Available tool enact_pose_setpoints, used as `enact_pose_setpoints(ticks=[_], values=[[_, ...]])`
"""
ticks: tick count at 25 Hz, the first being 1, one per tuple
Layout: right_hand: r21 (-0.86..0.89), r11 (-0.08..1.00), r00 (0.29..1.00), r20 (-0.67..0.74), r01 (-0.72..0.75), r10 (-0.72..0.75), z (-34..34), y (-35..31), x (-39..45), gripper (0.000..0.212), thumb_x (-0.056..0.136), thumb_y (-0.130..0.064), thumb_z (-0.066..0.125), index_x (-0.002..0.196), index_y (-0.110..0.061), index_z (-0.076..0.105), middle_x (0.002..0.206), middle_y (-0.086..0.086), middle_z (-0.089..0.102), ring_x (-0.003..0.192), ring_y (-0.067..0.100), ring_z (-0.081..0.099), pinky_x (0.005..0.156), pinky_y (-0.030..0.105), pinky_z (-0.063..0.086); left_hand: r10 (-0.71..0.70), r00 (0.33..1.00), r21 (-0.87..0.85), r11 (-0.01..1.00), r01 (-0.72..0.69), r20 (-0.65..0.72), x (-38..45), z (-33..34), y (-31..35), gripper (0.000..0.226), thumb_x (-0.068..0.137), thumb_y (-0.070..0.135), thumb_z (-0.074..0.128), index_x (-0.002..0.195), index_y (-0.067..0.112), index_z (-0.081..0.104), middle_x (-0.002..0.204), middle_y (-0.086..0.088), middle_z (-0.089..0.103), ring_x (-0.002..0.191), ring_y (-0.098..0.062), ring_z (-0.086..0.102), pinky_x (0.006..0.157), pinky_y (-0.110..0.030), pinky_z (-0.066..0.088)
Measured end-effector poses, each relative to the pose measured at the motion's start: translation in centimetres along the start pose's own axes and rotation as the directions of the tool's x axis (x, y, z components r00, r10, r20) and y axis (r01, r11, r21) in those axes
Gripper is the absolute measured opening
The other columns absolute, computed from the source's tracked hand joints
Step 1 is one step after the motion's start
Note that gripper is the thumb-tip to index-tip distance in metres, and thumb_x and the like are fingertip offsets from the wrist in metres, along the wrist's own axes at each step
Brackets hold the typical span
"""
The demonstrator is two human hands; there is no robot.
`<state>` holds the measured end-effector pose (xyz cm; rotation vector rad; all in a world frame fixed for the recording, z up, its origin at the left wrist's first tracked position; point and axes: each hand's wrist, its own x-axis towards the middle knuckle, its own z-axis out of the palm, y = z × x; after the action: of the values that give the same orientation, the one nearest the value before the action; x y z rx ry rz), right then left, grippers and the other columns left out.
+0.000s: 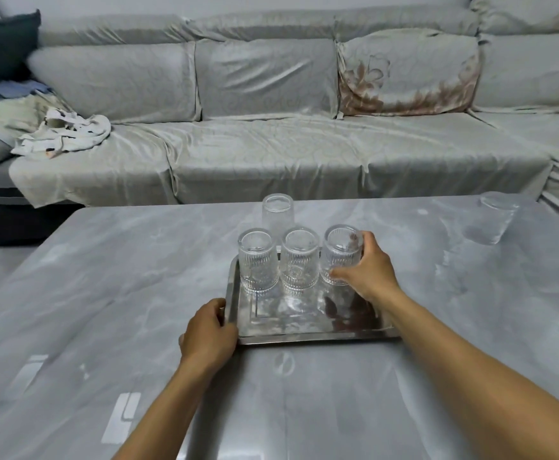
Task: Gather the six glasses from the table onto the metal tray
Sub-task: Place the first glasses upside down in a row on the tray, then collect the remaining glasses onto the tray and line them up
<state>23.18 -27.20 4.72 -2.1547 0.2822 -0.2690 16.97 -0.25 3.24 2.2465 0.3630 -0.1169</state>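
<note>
Where the grey marbled tabletop fills the lower view, its glossy surface throws back pale streaks and rectangles of light. A metal tray sits near the middle, polished enough to mirror what stands on it.

Three ribbed glasses in a row along the tray's far side, all upside down: left glass, middle glass, right glass. A fourth glass, also inverted, stands on the bare tabletop just behind the tray. A fifth glass stands well apart, near the far right corner of the tabletop, blurred. Cannot find a sixth in view.

Right hand: grip wrapped around the right glass, fingers over its upturned base, thumb low on the side. Glass appears to rest on the tray; contact at its rim hard to confirm.

Left hand: grip curled and pressed on the tray's near left corner, thumb on the rim.

Room: a long grey sofa with a loose patterned cover runs behind the tabletop. One back cushion shows a brownish floral print. Crumpled white cloth lies on the left seat; a dark cushion at far left.
</note>
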Motion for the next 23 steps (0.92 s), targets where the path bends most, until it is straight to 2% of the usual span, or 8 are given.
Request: enact_pose_setpoints(ticks=[5, 9, 12, 14, 16, 18, 20, 23], values=[[-0.015, 0.999, 0.992, 0.119, -0.05, 0.051, -0.4, 0.6, 0.9, 0.08, 0.056, -0.027, 0.09, 0.121, -0.032, 0.044, 0.115, -0.006, 0.062, 0.094, 0.015, 0.059, 0.071, 0.024, 0.045, 0.016, 0.999, -0.021, 1.0, -0.015, 0.034, 0.1, -0.3, -0.1, 0.024, 0.074, 0.01, 0.057, 0.092, 0.023, 0.065, 0.085, -0.003, 0.071, 0.088, -0.033, 0.064, 0.09, -0.051, 0.05], [0.078, 0.991, 0.99, 0.095, -0.113, 0.105, -1.3, 0.4, -3.3, 0.085, 0.063, -0.025, 0.085, 0.134, -0.026, 0.038, 0.136, 0.0, 0.051, 0.114, 0.02, 0.055, 0.093, 0.036, 0.048, 0.056, 0.998, 0.104, 0.993, -0.053, -0.026, -1.0, -0.5, 0.8, 0.025, 0.076, 0.017, 0.053, 0.098, 0.017, 0.065, 0.108, -0.012, 0.067, 0.103, -0.04, 0.059, 0.092, -0.048, 0.048], [0.015, 0.999, 0.999, 0.019, -0.029, 0.028, -4.8, 1.7, -9.3, 0.07, 0.072, -0.025, 0.073, 0.135, -0.025, 0.042, 0.135, -0.001, 0.053, 0.117, 0.018, 0.054, 0.097, 0.031, 0.043, 0.314, 0.945, 0.297, 0.914, -0.277, -0.086, -3.5, 0.2, 1.7, 0.05, 0.083, 0.015, 0.059, 0.132, 0.018, 0.053, 0.137, -0.013, 0.053, 0.118, -0.041, 0.049, 0.093, -0.051, 0.041], [-0.129, 0.99, 0.997, -0.045, 0.06, -0.066, -8.3, 3.0, -12.0, 0.061, 0.077, -0.022, 0.066, 0.135, -0.022, 0.044, 0.138, 0.0, 0.05, 0.119, 0.021, 0.051, 0.096, 0.027, 0.04, 0.465, 0.884, 0.29, 0.854, -0.433, -0.048, -5.5, 1.0, 3.1, 0.054, 0.083, 0.017, 0.061, 0.136, 0.018, 0.05, 0.141, -0.013, 0.052, 0.12, -0.042, 0.049, 0.094, -0.053, 0.041], [-0.27, 0.961, 0.968, -0.215, 0.065, -0.126, -12.4, 4.1, -13.2, 0.063, 0.079, -0.018, 0.061, 0.139, -0.02, 0.039, 0.143, 0.001, 0.045, 0.12, 0.026, 0.05, 0.095, 0.035, 0.043, 0.539, 0.842, 0.249, 0.817, -0.521, -0.006, -7.2, 2.1, 4.3, 0.053, 0.082, 0.011, 0.065, 0.134, 0.013, 0.053, 0.14, -0.015, 0.054, 0.122, -0.041, 0.05, 0.098, -0.054, 0.041], [-0.427, 0.903, 0.893, -0.424, -0.051, -0.15, -16.8, 5.1, -13.6, 0.073, 0.078, -0.016, 0.058, 0.144, -0.02, 0.029, 0.15, 0.005, 0.035, 0.117, 0.031, 0.047, 0.087, 0.041, 0.045, 0.575, 0.818, 0.186, 0.803, -0.566, 0.009, -8.5, 2.7, 4.9, 0.053, 0.08, -0.001, 0.069, 0.131, 0.006, 0.057, 0.136, -0.018, 0.057, 0.125, -0.039, 0.051, 0.105, -0.055, 0.041], [-0.497, 0.829, 0.857, -0.514, -0.256, -0.043, -20.9, 7.1, -13.5, 0.081, 0.078, -0.015, 0.057, 0.148, -0.022, 0.015, 0.157, 0.006, 0.02, 0.117, 0.036, 0.044, 0.081, 0.042, 0.045, 0.568, 0.823, 0.129, 0.815, -0.564, 0.011, -9.5, 2.8, 4.9, 0.051, 0.08, -0.004, 0.069, 0.129, 0.005, 0.058, 0.134, -0.019, 0.058, 0.125, -0.038, 0.052, 0.105, -0.054, 0.042], [-0.523, 0.746, 0.894, -0.39, -0.412, 0.221, -25.1, 10.7, -12.6, 0.069, 0.086, -0.016, 0.054, 0.146, -0.017, 0.02, 0.154, 0.008, 0.024, 0.117, 0.038, 0.045, 0.084, 0.042, 0.043, 0.572, 0.82, 0.141, 0.814, -0.564, -0.017, -9.8, 2.5, 4.4, 0.048, 0.08, -0.001, 0.071, 0.126, 0.007, 0.061, 0.13, -0.017, 0.06, 0.119, -0.039, 0.055, 0.099, -0.051, 0.046]])
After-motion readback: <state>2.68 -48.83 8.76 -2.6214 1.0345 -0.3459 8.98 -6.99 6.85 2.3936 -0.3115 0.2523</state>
